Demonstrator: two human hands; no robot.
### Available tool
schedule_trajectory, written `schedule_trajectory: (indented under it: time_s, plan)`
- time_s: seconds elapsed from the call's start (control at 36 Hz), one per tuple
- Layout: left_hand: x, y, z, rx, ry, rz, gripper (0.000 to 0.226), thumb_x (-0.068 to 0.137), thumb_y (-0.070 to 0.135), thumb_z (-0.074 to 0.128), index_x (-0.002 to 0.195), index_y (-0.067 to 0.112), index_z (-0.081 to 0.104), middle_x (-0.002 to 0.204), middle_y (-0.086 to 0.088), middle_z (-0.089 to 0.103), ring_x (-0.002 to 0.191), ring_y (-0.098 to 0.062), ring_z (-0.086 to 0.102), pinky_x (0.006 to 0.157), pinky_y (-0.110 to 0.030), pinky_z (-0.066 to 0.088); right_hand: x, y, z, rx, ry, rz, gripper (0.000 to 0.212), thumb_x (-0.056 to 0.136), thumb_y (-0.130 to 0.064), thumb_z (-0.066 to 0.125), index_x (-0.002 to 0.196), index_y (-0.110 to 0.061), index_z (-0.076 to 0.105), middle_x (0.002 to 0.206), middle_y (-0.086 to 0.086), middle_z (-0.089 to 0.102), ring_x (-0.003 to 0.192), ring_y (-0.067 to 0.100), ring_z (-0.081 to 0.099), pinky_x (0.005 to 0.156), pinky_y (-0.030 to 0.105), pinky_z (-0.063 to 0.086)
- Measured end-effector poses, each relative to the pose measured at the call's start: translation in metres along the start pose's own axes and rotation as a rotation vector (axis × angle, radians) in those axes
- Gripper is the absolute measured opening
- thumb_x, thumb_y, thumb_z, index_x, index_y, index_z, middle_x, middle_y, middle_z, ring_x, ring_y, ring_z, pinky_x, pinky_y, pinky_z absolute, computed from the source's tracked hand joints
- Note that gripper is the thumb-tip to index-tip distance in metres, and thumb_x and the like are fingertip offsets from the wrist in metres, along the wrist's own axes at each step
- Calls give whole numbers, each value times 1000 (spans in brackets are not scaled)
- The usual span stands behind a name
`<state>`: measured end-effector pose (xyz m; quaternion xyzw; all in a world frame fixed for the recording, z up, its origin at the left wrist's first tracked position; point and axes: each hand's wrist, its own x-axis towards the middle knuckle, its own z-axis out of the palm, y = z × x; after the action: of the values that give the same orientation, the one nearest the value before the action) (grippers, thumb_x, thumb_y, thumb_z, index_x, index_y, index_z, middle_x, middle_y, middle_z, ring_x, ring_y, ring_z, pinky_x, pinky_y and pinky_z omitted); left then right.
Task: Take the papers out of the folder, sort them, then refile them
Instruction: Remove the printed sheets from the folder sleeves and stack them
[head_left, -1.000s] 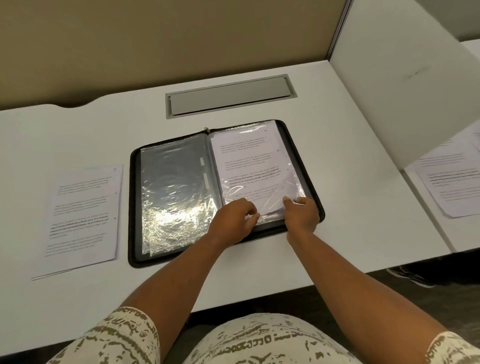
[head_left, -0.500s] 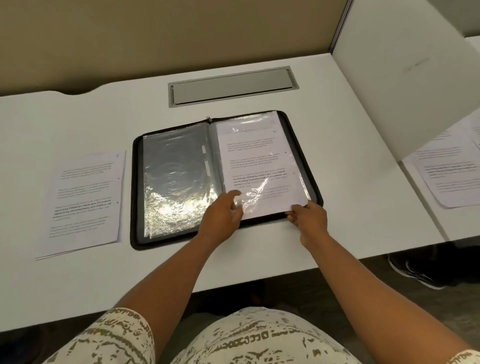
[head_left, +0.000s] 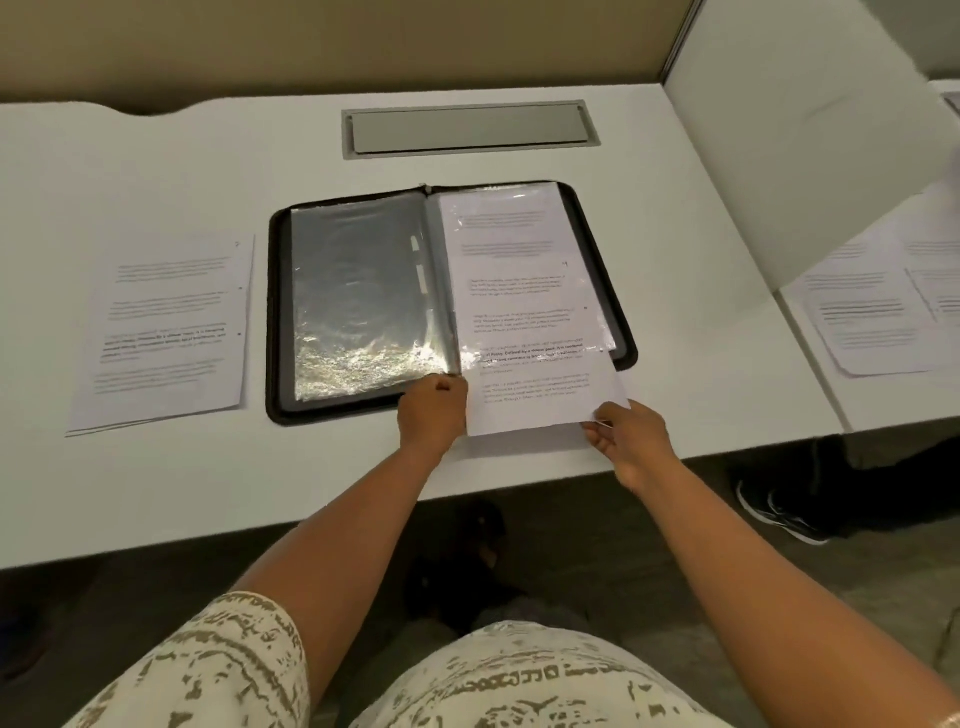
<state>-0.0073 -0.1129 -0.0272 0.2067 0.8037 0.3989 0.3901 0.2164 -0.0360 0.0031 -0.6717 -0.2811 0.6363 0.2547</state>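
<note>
Both forearms reach fwd from the bottom of frame over the near table (head_left: 156, 493) edge. L hand (head_left: 434, 413) sits knuckles-up at the folder's (head_left: 280, 312) near edge, by the spine; fingers curled down, grip narrow, pinching the bottom of the clear sleeve (head_left: 530, 270) on the right-hand side. Exactly how much it holds can't be told, fingertips hidden. R hand (head_left: 631, 439) is a bit nearer the body, just past the folder's near-right corner, wrist angled in; thumb and fingers closed tight on the near-right corner of a printed sheet (head_left: 540, 400).

That sheet is partway out of the sleeve: upper part still under the plastic inside the folder, lower part sticking out over the folder's near edge onto the table btwn the two hands.

Folder lies open flat at table centre, black zip border; left-side sleeve (head_left: 358, 301) is shiny, no paper seen in it. Stack of printed pages (head_left: 166, 332) lies left of the folder, apart from it. More sheets (head_left: 872, 322) on the adjoining table at far right, behind a white divider panel (head_left: 800, 130). Grey cable hatch (head_left: 470, 129) beyond the folder.
</note>
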Motion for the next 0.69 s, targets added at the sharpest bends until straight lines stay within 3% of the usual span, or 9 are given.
schedule_trajectory:
  time_s: [0.14,0.19,0.31,0.42,0.5,0.61,0.69]
  plan:
    - [-10,0,-2,-188,-132,-92,17,94,23,67,104,10,72,93,-6,74,75,-18,70,62,-26,58,-17,6,-9,-34,-41,41,25,94,0,60,119,-3,58,110,18,67,89,22,68,74,29,57]
    - [-12,-4,-4,-197,-162,-101,17,92,17,69,107,11,70,96,-6,74,77,-17,69,62,-25,55,-20,6,-16,-71,-65,59,18,94,-2,61,112,-5,60,112,19,67,95,23,69,80,31,58]
    - [-22,-10,-9,-203,-181,-129,15,91,14,69,105,10,69,98,-6,73,80,-17,68,66,-25,54,-19,-2,-27,-105,-40,79,11,97,-19,63,106,-14,60,114,13,65,107,28,65,95,39,56]
    - [-33,-18,-13,-209,-253,-198,10,90,11,69,100,8,69,97,-11,74,80,-20,68,66,-26,55,-12,-19,-33,-186,-55,39,15,98,-29,59,104,-16,63,109,10,69,103,28,65,92,39,54]
    - [-39,-20,-15,-179,-331,-216,6,90,9,68,95,8,67,98,-12,74,80,-20,68,66,-26,56,-3,-30,-34,-232,-108,32,14,97,-26,61,104,-15,66,108,10,71,99,27,67,80,36,53]
    - [-43,-15,-16,-156,-393,-238,3,89,9,68,88,9,65,100,-12,74,81,-21,69,69,-28,56,14,-41,-31,-274,-171,9,15,98,-20,62,109,-11,65,109,12,69,98,26,67,88,38,53]
    - [-46,-9,-11,-170,-425,-266,7,92,13,66,95,7,66,103,-10,75,91,-24,72,74,-29,59,22,-44,-31,-342,-221,-17,16,99,-16,61,114,-11,65,110,11,70,101,27,67,91,42,54]
